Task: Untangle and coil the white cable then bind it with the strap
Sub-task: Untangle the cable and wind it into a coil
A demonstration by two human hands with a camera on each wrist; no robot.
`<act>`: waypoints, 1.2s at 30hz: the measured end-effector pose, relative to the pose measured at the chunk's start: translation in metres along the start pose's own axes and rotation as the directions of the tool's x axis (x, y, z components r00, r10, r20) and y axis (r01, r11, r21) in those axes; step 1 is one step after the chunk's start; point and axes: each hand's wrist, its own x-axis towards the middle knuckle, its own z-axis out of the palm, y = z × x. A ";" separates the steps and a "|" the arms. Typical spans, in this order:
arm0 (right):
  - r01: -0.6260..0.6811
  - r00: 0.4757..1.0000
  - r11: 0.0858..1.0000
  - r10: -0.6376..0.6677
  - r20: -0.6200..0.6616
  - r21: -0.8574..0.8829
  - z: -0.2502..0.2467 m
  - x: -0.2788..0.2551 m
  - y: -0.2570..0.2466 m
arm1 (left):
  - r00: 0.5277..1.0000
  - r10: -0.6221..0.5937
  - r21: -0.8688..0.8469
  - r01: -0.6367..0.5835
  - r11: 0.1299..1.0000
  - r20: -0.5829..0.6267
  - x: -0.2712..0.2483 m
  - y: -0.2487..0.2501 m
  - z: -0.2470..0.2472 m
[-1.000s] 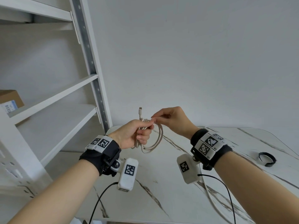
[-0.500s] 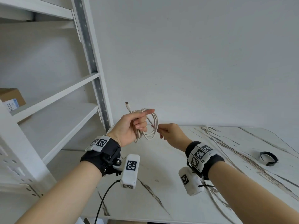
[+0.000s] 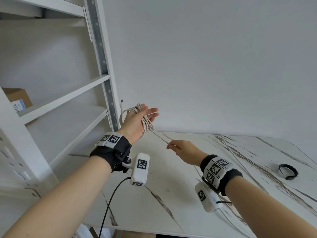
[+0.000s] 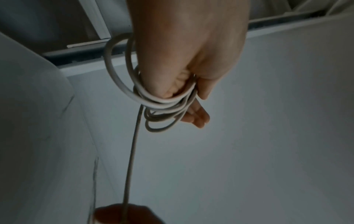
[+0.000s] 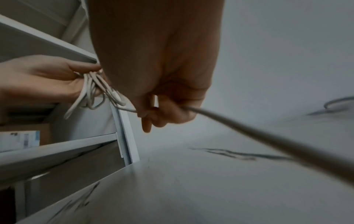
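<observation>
- Far left, on the white metal shelf [image 3: 65, 98], a cardboard box [image 3: 18, 98] with a printed label sits on a flat painted board; hard, square-edged stuff, none of it part of my job.
- Just right of the shelf post, my left hand [image 3: 137, 120] is raised with fingers straight and relaxed, and the cable [image 3: 145, 121] is looped several times round the palm, so the hand serves as a spool rather than a clamp.
- One plug end [image 3: 122, 101] sticks up beside the loops, small and rigid.
- I judge the cable light, soft and springy: round, smooth, matte white, loops sitting unevenly and ready to slip off straight fingers, so my thumb should pin them where they cross the palm.
- From the loops a taut stretch runs down to my right hand [image 3: 182, 149], which pinches the cable between thumb and curled fingers; that is the place to hold, close to the coil, letting it slide through.
- Beyond my right hand the loose rest trails over the table [image 3: 171, 194], a glossy white marble-patterned top with dark veins, slick enough that the cable drags freely.
- Far right, well apart from both hands, the strap [image 3: 288, 173] lies on the table: a dark, thin band curled into an open ring, probably flexible, best lifted by one free end.
</observation>
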 end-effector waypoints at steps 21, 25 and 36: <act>0.357 0.900 0.934 -0.341 -0.271 0.012 -0.045 0.001 -0.040 | 0.911 -0.411 0.482 0.342 0.807 0.042 -0.027 -0.029 -0.001; 0.325 0.910 0.920 -0.242 -0.336 0.219 -0.047 0.001 -0.032 | 0.867 -0.474 0.485 0.353 0.800 0.152 -0.033 -0.024 0.002; 0.238 0.926 0.884 -0.082 -0.368 0.403 -0.035 0.007 -0.012 | 0.859 -0.441 0.209 0.395 0.894 0.261 -0.039 -0.020 0.011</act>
